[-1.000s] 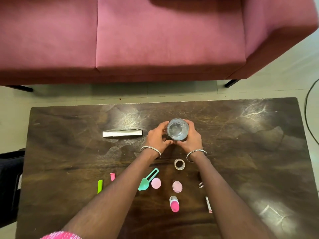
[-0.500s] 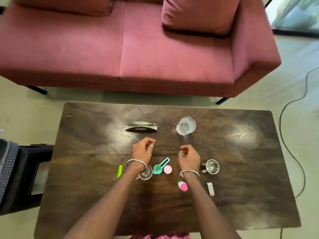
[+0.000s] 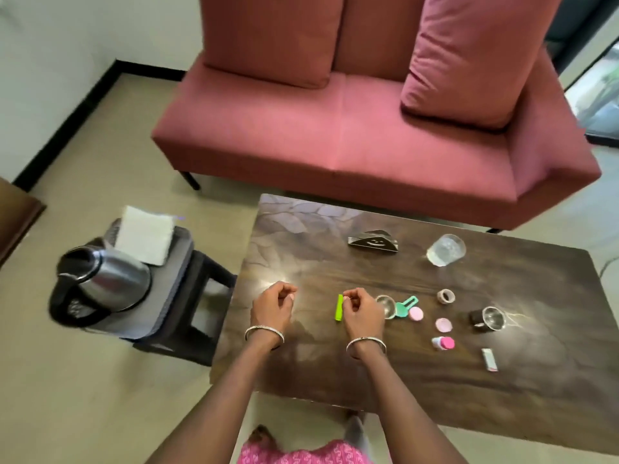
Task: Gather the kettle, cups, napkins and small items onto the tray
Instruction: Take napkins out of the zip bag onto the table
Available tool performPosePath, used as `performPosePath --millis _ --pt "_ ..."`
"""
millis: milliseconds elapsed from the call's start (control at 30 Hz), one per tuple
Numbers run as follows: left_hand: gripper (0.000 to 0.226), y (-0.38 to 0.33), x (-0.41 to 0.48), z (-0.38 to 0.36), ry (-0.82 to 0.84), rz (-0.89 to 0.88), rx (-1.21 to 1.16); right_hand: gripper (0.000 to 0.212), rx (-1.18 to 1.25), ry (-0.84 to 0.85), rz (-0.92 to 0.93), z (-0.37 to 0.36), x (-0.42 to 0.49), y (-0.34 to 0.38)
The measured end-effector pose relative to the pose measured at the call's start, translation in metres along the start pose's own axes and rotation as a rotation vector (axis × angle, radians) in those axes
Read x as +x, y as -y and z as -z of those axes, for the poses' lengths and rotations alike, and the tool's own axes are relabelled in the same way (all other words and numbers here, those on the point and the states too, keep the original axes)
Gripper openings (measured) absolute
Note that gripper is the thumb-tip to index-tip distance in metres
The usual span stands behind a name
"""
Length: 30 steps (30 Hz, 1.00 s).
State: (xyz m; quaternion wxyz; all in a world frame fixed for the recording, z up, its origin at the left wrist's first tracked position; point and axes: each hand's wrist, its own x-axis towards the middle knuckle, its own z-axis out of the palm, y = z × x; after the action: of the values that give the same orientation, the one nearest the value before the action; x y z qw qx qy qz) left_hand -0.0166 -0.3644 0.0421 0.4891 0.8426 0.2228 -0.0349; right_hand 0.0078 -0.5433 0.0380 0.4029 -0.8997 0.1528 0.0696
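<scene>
Kettle (image 3: 104, 283): steel w/ black handle, on near end of tray (image 3: 167, 289), left of table (image 3: 301, 249).
Napkins (image 3: 144, 234): white stack on tray's far end, just behind kettle.
Stool (image 3: 201, 279): black, carries tray, beside table's left edge.
L hand (image 3: 273, 306): over table, fingers curled to thumb, nothing in it.
Green stick (image 3: 339, 307): flat on table, btwn hands.
R hand (image 3: 361, 308): over table, fingers curled in, nothing held.
Small steel cup (image 3: 386, 304): just right of R hand.
Teal scoop (image 3: 405, 304): beside cup; pink disc (image 3: 416, 313) next to it.
Napkin holder (image 3: 372, 242): far side, empty.
Glass (image 3: 445, 249): right of holder.
Tape ring (image 3: 445, 296), pink-cap bottle (image 3: 442, 343): right part.
Steel mug (image 3: 490, 318): near right edge; sachet (image 3: 489, 360) nearer me.
</scene>
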Motion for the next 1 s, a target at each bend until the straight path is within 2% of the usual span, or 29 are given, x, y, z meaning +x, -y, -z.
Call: performPosePath --millis 300,600,833,1000 --pt "0.014 0.074 -0.033 0.167 -0.234 0.114 0.005 0.008 -0.025 0.204 0.155 -0.111 -0.094 0.105" --pt "0.014 0.124 -0.014 0.271 -0.430 0.148 0.015 0.010 -0.111 0.309 0.307 -0.199 -0.108 0.184" --pt "0.009 0.146 0.066 0.335 -0.492 0.067 0.041 0.012 -0.081 0.290 0.245 -0.283 -0.068 0.235" --pt "0.012 0.165 0.139 0.366 -0.438 0.009 0.089 0.009 -0.092 0.243 0.140 -0.343 -0.027 0.267"
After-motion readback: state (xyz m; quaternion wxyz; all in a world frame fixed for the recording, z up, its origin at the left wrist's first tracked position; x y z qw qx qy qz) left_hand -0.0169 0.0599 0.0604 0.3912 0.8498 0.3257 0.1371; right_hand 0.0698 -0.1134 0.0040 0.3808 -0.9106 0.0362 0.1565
